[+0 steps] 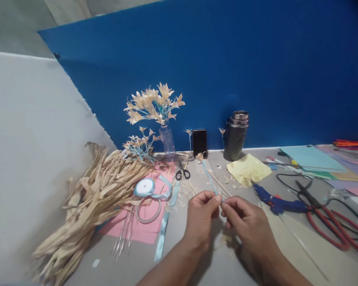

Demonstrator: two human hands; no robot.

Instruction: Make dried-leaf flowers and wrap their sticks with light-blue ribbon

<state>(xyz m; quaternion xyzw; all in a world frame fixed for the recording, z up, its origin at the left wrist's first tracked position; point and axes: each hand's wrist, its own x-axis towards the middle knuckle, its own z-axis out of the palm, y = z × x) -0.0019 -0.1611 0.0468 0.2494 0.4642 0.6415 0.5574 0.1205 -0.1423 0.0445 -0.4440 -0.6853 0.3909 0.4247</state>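
Both hands are up over the grey table (197,262), meeting at the near end of the flower stem (209,179). Left hand (201,216): thumb and forefinger pressed together on the stem, other fingers curled in. Right hand (244,222): same pinch just beside it, fingertips nearly touching the left's. No gap visible in either grip.

The stem is thin and wrapped in light blue. It slants away from us and to the left, held off the table, with a tan husk bloom at its far tip near the phone (199,143).

Around it:
- ribbon spool (144,186) with loose blue ribbon trailing toward us, lying partly on the pink sheet (146,228)
- small black scissors (182,173) just left of the stem
- husk pile (92,198) far left
- vase (167,140) of finished flowers against the blue board, steel tumbler (236,135) right of the phone
- glue gun (276,202) and red scissors (331,226) right of the right hand, apart from it
- yellow paper (248,169) between tumbler and glue gun
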